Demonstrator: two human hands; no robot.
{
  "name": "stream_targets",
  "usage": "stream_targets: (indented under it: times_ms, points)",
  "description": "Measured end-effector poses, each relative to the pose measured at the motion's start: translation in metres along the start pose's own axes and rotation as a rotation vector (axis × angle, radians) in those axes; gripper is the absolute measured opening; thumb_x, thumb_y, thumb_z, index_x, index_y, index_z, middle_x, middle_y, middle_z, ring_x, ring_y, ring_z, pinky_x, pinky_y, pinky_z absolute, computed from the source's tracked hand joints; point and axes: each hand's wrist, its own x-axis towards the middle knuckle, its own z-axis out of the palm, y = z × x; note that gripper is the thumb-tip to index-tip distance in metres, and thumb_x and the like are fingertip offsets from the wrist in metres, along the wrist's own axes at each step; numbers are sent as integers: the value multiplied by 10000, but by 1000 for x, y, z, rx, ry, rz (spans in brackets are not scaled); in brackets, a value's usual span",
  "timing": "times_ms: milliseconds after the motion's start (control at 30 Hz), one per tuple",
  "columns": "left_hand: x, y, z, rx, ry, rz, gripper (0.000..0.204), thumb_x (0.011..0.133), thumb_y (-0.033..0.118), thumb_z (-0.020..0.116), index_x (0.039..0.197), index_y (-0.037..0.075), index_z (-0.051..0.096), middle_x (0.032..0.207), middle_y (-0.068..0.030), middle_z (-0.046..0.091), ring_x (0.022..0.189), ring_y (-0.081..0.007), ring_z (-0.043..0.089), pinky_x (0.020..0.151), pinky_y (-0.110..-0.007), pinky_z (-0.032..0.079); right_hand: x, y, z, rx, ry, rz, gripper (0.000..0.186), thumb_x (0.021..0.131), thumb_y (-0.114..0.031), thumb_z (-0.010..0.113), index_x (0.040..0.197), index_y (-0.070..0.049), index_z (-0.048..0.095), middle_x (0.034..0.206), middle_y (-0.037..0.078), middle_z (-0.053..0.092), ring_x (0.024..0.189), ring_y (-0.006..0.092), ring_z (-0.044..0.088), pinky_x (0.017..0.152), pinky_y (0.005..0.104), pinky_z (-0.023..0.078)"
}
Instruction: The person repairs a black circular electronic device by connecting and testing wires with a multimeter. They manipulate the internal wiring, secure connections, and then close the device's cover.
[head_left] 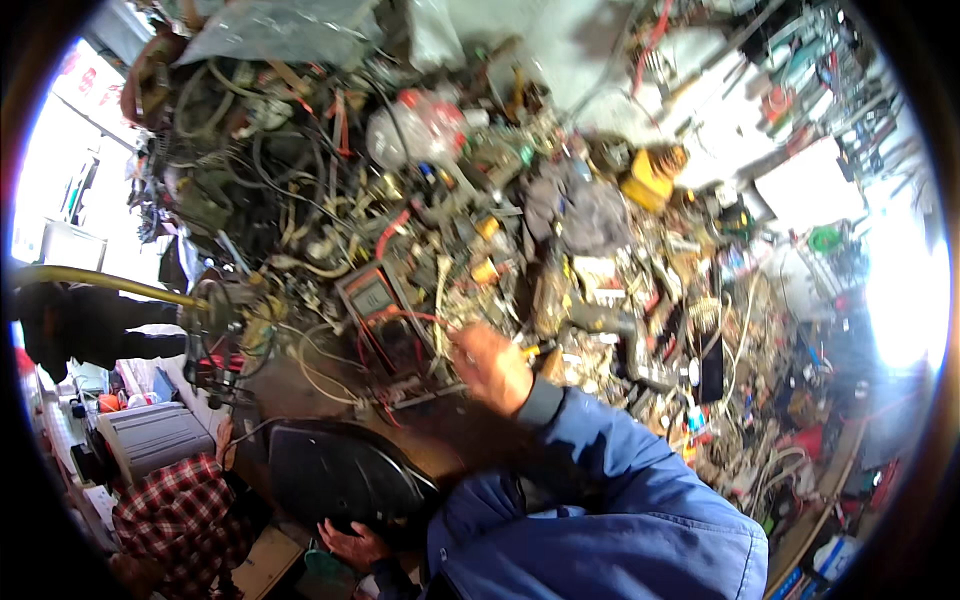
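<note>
My right hand, in a blue sleeve, reaches into a heap of wires and parts on a cluttered workbench. It is blurred, and its fingers are curled around a small tool with a yellow end. Just left of it lies a brown multimeter with red leads running toward the hand. My left hand is low in the picture, with its fingers spread against the rim of a black round seat. It holds nothing.
Tangled cables, hoses and metal parts cover the bench. A yellow device sits at the back and a clear plastic bottle lies further left. At the lower left are a person in a red plaid shirt and a grey box. A yellow pipe crosses the left side.
</note>
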Motion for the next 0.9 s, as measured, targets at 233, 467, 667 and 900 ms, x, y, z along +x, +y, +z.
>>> stream_targets:
  times_ms: [233, 467, 667, 900]
  points:
    - [-2, -9, 18, 33, 160, 59, 525, 1028, 373, 511, 1432, 38, 514, 1475, -205, 512, 1351, -388, 488, 1116, -512, 375, -195, -8, -14, 16, -265, 280, 158, 890, -112, 700, 988, -17, 619, 881, 198, 605, 785, 424, 640, 659, 501, 519]
    - [-2, -16, 6, 45, 29, 82, 502, 1053, 307, 514, 1473, 34, 476, 1508, -190, 484, 1386, -378, 457, 1137, -494, 361, -237, 25, -103, -430, -53, 580, 133, 899, -134, 701, 947, -41, 619, 897, 206, 647, 775, 438, 642, 664, 517, 518]
    - [-1, -28, 10, 31, 18, 153, 555, 1070, 385, 461, 1496, 31, 443, 1540, -209, 446, 1422, -377, 415, 1164, -514, 304, -234, 42, -165, -796, 300, 559, 375, 852, -70, 725, 1201, 31, 631, 1142, 244, 639, 1060, 438, 614, 907, 485, 519]
    - [-3, -33, 13, 34, 14, 130, 558, 1074, 400, 455, 1499, 38, 444, 1550, -217, 436, 1429, -378, 410, 1159, -517, 313, -214, 83, -183, -948, 115, 571, 609, 742, -160, 828, 1281, 18, 608, 1126, 240, 631, 1034, 419, 601, 930, 490, 473]
